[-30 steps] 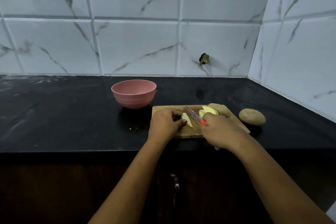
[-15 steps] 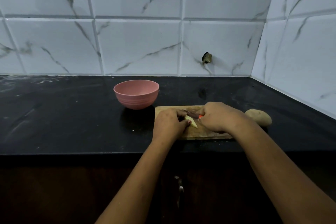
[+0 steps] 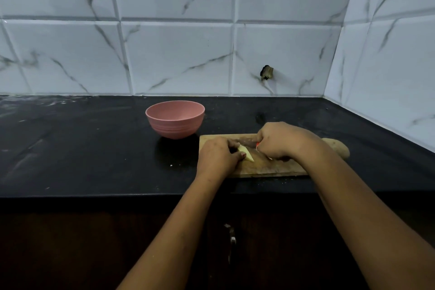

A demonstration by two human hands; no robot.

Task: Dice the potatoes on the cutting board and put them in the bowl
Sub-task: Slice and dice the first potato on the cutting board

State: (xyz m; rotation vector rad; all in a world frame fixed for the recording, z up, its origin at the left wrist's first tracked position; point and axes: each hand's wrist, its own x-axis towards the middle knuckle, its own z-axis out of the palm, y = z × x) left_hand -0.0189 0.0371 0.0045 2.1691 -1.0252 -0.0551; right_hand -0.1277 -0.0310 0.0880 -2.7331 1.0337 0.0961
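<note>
A wooden cutting board [image 3: 266, 167] lies on the black counter. My left hand [image 3: 217, 156] pinches a pale yellow potato piece [image 3: 247, 155] on the board's left part. My right hand [image 3: 280, 140] grips a knife with a red handle [image 3: 258, 145]; its blade [image 3: 244, 142] points left, over the piece. A whole unpeeled potato [image 3: 340, 148] lies off the board's right end, partly hidden by my right forearm. The pink bowl [image 3: 175, 119] stands behind and left of the board; I see nothing in it. Other cut pieces are hidden under my right hand.
The black counter [image 3: 82, 148] runs left to a wet patch and right to a tiled corner wall [image 3: 388, 66]. A dark fitting [image 3: 266, 72] sticks out of the back wall. A cabinet handle [image 3: 231, 240] shows below the counter edge.
My right hand has moved away from me and to the left over the board, turning the blade to point left at the piece. My left hand stays on the piece.
</note>
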